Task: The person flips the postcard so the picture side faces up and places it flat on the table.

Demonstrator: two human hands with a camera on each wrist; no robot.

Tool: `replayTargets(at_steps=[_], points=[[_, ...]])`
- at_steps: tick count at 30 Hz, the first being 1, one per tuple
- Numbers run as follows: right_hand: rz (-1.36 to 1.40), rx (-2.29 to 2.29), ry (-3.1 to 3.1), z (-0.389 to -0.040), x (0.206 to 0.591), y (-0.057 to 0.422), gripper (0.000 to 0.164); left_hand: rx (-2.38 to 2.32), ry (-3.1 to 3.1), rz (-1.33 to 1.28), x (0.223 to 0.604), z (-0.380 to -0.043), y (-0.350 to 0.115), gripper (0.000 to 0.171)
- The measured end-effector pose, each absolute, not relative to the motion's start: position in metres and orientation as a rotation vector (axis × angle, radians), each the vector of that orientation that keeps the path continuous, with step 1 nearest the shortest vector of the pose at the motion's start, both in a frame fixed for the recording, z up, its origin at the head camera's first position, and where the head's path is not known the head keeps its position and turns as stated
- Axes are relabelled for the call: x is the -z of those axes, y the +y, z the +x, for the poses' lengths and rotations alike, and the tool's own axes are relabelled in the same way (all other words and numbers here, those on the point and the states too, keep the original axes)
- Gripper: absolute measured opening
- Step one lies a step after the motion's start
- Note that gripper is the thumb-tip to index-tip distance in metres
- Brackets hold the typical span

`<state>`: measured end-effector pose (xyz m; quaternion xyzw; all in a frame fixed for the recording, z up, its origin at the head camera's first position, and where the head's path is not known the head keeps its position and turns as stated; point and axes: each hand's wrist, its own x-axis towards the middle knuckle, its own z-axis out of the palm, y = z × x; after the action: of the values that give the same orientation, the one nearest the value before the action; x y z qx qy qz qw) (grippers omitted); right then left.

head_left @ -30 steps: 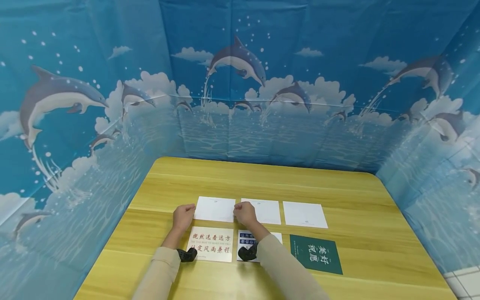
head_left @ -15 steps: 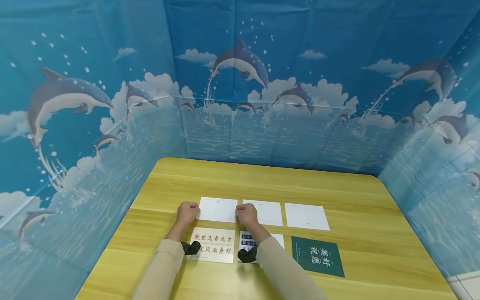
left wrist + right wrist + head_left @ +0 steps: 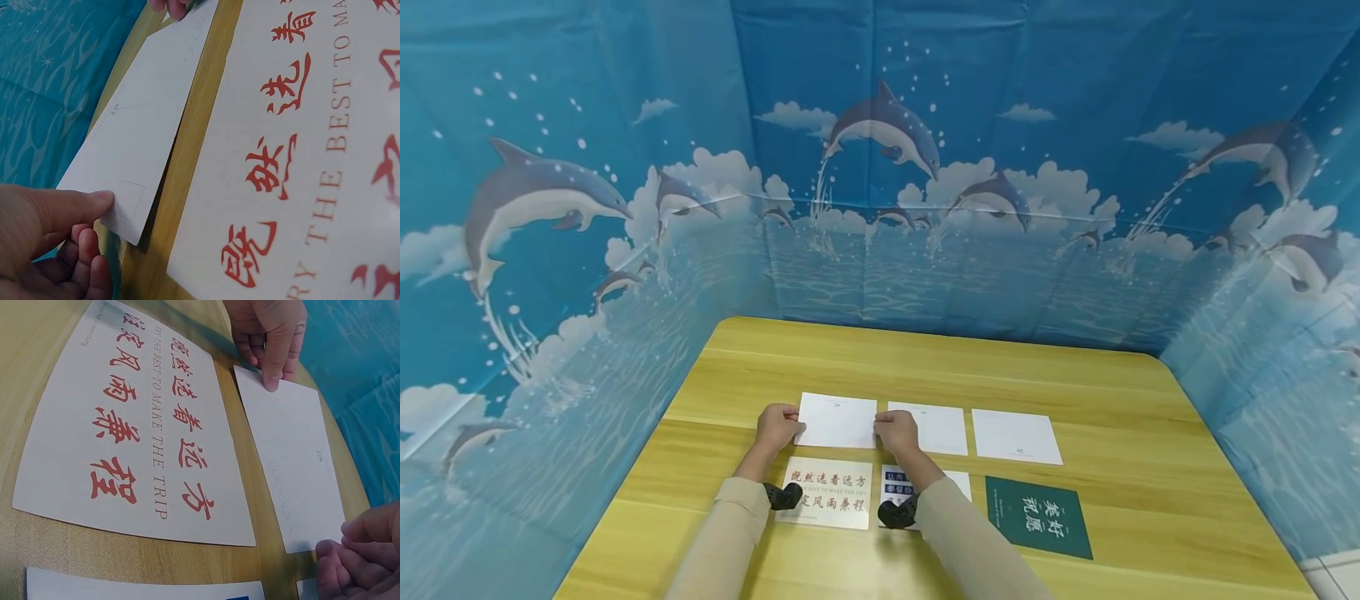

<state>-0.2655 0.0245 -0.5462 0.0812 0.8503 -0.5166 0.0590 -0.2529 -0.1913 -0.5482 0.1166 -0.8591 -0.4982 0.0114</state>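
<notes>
A white postcard (image 3: pixel 837 421), blank but for faint printed lines, lies face down at the left of the back row. My left hand (image 3: pixel 777 427) pinches its left end; in the left wrist view the thumb (image 3: pixel 94 203) lies over the corner by the printed stamp box. At the other end my right hand (image 3: pixel 897 433) holds the right edge between thumb and fingertips, as the right wrist view shows with the hand (image 3: pixel 362 556) at the corner. A dark shadow shows under the card's near edge in the left wrist view, so that edge stands slightly raised.
Two more white postcards (image 3: pixel 940 432) (image 3: pixel 1017 437) lie to the right in the same row. Nearer me are a red-lettered card (image 3: pixel 831 500), a blue-and-white card (image 3: pixel 957 483) partly under my right forearm, and a green card (image 3: pixel 1040 517), all on the wooden table (image 3: pixel 925 354).
Both hands have taken a pinch on the postcard's ends, the left thumb now lapping over its edge. The card appears slightly raised. The head view has shifted a little.
</notes>
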Motion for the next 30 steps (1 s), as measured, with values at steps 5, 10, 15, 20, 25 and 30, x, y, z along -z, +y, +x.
replayTargets(at_steps=[5,10,15,20,25,30], points=[[0.239,1.572,2.568,-0.266,0.547,0.025,0.022,1.494,-2.68,0.33,0.551,-0.253,-0.192,0.024],[0.197,1.614,2.566,-0.268,0.546,0.027,0.025,1.442,-2.667,0.268,0.55,-0.251,-0.194,0.009],[0.18,1.677,2.552,-0.269,0.543,0.029,0.026,1.442,-2.671,0.202,0.547,-0.247,-0.194,0.024],[0.166,1.686,2.557,-0.269,0.541,0.027,0.028,1.391,-2.677,0.137,0.543,-0.243,-0.192,0.017],[0.154,1.65,2.596,-0.268,0.539,0.026,0.026,1.329,-2.687,0.093,0.542,-0.241,-0.191,0.014],[0.154,1.667,2.607,-0.266,0.537,0.027,0.024,1.258,-2.674,0.076,0.543,-0.24,-0.191,0.011]])
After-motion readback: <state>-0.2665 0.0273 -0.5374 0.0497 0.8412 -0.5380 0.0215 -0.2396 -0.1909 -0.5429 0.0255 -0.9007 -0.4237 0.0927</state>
